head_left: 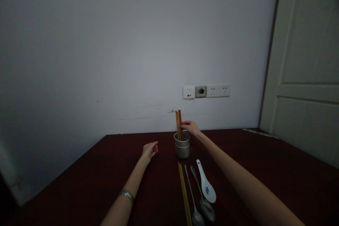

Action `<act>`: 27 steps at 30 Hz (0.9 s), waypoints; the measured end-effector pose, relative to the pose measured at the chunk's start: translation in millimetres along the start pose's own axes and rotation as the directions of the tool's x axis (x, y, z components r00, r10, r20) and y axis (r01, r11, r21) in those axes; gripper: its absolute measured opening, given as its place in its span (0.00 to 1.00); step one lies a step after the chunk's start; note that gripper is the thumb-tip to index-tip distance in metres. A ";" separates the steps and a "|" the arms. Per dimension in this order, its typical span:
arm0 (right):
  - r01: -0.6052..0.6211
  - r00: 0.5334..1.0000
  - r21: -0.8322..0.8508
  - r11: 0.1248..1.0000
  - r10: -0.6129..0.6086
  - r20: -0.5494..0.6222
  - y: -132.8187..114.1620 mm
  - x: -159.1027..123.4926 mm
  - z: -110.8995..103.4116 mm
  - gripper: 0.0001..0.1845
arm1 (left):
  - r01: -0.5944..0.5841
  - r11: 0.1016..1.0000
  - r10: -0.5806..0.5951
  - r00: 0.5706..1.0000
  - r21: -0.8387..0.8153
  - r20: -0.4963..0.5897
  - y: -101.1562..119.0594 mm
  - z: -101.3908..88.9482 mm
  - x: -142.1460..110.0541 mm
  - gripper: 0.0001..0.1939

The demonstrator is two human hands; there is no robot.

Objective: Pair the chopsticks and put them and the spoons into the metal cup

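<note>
A grey metal cup (pixel 182 151) stands on the table with several wooden chopsticks (pixel 177 122) upright in it. My right hand (pixel 190 127) reaches over the cup's right side, its fingers pinched on the darker, reddish-brown chopsticks (pixel 180 123), whose lower ends are inside the cup. To the left of the cup, my left hand (pixel 150 149) hovers at or rests on the tabletop, fingers curled in, nothing visible in them. In front of the cup lie lighter chopsticks (pixel 184 194), a long-handled metal spoon (pixel 195 208), a larger metal spoon (pixel 206 208) and a white ceramic spoon (pixel 208 188) with a blue mark.
The dark red table (pixel 95 180) ends at a pale wall behind the cup. Wall sockets (pixel 218 91) sit above the table's back edge. A cream door (pixel 307 63) rises at the right, and a thin strip (pixel 259 133) lies near the back right corner.
</note>
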State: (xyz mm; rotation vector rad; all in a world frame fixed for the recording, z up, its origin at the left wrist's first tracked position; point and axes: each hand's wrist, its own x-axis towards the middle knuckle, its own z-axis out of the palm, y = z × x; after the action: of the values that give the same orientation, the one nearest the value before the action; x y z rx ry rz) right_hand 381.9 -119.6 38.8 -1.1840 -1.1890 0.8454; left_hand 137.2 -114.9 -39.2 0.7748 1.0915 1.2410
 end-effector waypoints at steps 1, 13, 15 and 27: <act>-0.004 1.000 0.000 1.000 0.004 -0.001 -0.1 -0.1 -0.4 0.07 | 0.001 1.000 -0.001 1.000 0.002 -0.004 -0.1 0.2 0.3 0.06; -0.050 0.999 0.001 0.999 0.050 0.004 8.5 -2.4 -5.8 0.07 | -0.001 1.000 0.001 1.000 0.013 0.007 -1.2 -0.6 2.8 0.05; -0.065 0.998 -0.003 0.998 0.065 0.006 8.5 -4.5 -10.6 0.08 | -0.005 1.000 0.004 1.000 0.016 0.010 -1.2 -0.8 2.6 0.06; -0.154 0.971 -0.019 0.988 0.148 -0.188 56.7 -41.3 -87.8 0.08 | -0.028 0.999 0.028 1.000 0.027 0.009 -6.0 -2.3 9.5 0.02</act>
State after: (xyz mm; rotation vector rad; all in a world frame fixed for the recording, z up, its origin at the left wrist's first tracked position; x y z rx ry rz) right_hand 463.6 -166.6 -22.5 -1.3638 -0.9733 0.8112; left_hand 136.8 -107.0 -47.5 0.8178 1.0956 1.2474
